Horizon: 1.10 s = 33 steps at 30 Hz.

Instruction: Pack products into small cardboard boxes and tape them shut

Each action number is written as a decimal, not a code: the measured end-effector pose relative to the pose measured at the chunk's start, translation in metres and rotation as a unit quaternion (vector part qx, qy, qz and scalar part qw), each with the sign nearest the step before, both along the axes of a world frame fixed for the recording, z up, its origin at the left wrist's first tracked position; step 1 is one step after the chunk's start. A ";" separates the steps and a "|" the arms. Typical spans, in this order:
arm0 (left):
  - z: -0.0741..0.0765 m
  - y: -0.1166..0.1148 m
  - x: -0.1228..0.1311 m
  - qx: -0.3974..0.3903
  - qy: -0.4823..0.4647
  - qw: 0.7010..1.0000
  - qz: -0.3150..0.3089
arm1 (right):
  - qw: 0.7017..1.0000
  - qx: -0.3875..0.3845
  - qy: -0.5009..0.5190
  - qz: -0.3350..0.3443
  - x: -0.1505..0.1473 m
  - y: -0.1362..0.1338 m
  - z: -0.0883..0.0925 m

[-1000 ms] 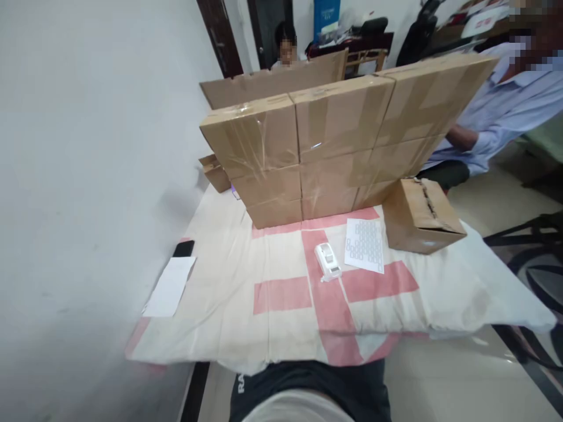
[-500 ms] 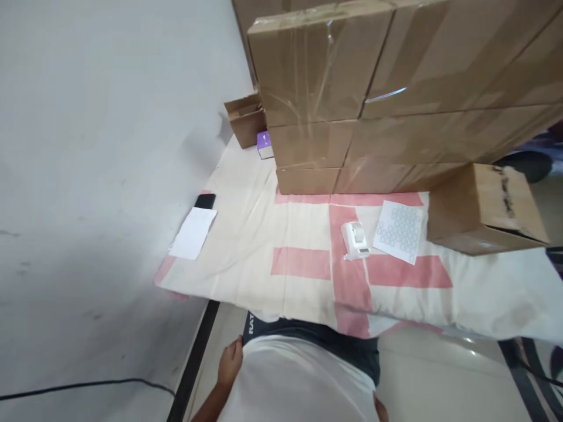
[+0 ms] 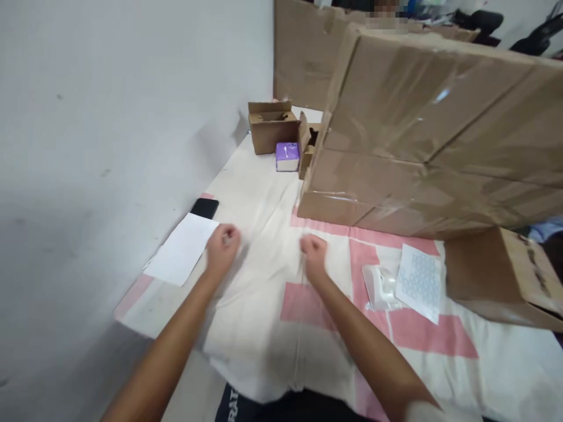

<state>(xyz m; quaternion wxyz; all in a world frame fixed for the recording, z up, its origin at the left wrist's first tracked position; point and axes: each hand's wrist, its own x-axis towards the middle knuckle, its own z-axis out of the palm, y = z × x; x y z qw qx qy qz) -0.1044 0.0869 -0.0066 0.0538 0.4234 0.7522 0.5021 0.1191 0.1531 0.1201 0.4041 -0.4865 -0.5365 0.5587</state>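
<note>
Panel (image 3: 373, 170) stands upright on cloth (image 3: 259, 287), likely as screen. Left hand (image 3: 223, 249) in front and left of panel, nearest paper (image 3: 180, 252); right hand (image 3: 314, 255) just in front of panel's left end, above cloth. Fingers of both curled inward, blurred; cannot tell if anything is pinched. Paper, left of panel, meets phone (image 3: 206, 207); both seemingly set aside. Device (image 3: 387, 287), sheet (image 3: 420, 281) before panel, probably for easy reach.

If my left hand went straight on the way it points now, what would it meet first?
Probably the purple packet: the left hand points across the cloth roughly toward it, and the small open box stands just beyond. The hand's height is unclear, so it might pass over.
</note>
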 end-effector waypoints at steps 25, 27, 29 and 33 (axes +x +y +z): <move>0.000 0.249 -0.100 0.169 0.183 0.945 0.214 | 0.907 0.330 -0.100 -0.241 -0.205 0.245 -0.173; -0.014 0.240 -0.111 0.129 0.147 0.947 0.256 | 0.920 0.290 -0.131 -0.229 -0.206 0.249 -0.179; -0.027 0.241 -0.124 0.100 0.125 0.956 0.247 | 0.926 0.267 -0.156 -0.216 -0.207 0.248 -0.183; -0.038 0.253 -0.133 0.098 0.103 0.973 0.180 | 0.913 0.302 -0.214 -0.172 -0.212 0.245 -0.177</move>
